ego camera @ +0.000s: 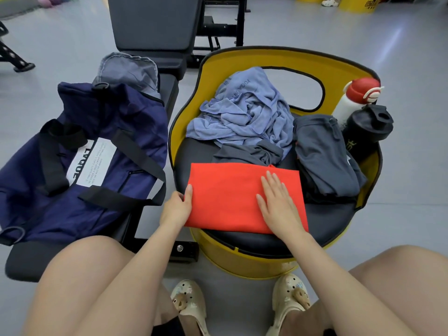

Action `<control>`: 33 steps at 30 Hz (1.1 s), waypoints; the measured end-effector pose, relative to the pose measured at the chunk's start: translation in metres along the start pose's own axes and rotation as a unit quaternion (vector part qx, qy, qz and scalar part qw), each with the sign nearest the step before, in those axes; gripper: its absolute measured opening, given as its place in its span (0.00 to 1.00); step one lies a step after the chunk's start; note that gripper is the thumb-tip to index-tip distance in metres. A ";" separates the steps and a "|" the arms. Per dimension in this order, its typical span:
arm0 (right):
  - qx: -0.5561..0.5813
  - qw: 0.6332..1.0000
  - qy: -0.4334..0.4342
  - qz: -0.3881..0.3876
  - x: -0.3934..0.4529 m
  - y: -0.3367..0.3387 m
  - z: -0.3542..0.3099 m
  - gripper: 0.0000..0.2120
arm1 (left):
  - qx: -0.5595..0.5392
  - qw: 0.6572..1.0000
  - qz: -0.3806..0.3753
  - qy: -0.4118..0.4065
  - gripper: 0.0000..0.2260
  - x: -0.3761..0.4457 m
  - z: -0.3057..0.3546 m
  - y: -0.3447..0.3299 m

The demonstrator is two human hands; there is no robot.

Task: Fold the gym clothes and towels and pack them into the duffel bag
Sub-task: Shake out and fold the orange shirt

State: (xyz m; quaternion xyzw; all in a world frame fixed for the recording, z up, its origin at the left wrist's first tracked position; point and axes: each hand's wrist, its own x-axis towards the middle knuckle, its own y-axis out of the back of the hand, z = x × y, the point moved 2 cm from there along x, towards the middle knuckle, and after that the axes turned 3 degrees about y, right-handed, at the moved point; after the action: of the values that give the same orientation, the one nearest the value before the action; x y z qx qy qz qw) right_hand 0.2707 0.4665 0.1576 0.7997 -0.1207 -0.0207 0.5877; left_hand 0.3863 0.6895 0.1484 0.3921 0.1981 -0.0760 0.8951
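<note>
The red cloth (232, 195), smooth and folded into a flat rectangle, lies at the front of the yellow barrel seat (266, 265) on its black padded top. The left hand (175, 209) pinches the cloth's left edge between thumb and fingers; the right hand (278, 204) presses flat on it, fingers straight. Behind the cloth sit a crumpled blue towel (244, 112) and dark grey garments (324, 156). Left of the seat, the navy duffel bag (97, 151) slumps on a black bench (26, 263); bare padding shows along the seat's front rim.
</note>
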 end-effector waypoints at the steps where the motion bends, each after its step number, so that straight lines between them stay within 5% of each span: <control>1: -0.002 1.000 0.016 -0.007 0.001 -0.003 -0.006 0.27 | -0.003 1.000 -0.012 0.004 0.27 -0.001 0.001 0.000; 7: -0.029 0.999 -0.016 -0.039 0.011 -0.022 -0.018 0.31 | -0.074 0.993 -0.083 0.044 0.30 0.004 -0.002 0.004; 15: -0.077 0.996 -0.027 -0.030 0.012 -0.036 -0.018 0.32 | -0.312 0.936 -0.148 0.073 0.10 -0.005 0.010 0.014; 26: -0.078 0.996 -0.021 -0.042 0.012 -0.036 -0.018 0.37 | -0.324 0.930 -0.174 -0.008 0.14 -0.026 0.043 0.019; 33: -0.080 0.995 -0.019 -0.060 0.014 -0.033 -0.018 0.38 | -0.344 0.927 -0.126 -0.079 0.12 -0.043 0.063 0.017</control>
State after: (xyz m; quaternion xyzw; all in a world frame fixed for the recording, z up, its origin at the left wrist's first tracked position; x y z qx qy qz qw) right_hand 0.2931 0.4899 0.1336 0.7555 -0.0820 -0.0807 0.6450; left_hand 0.3711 0.6542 0.2160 0.0250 0.1882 -0.1465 0.9708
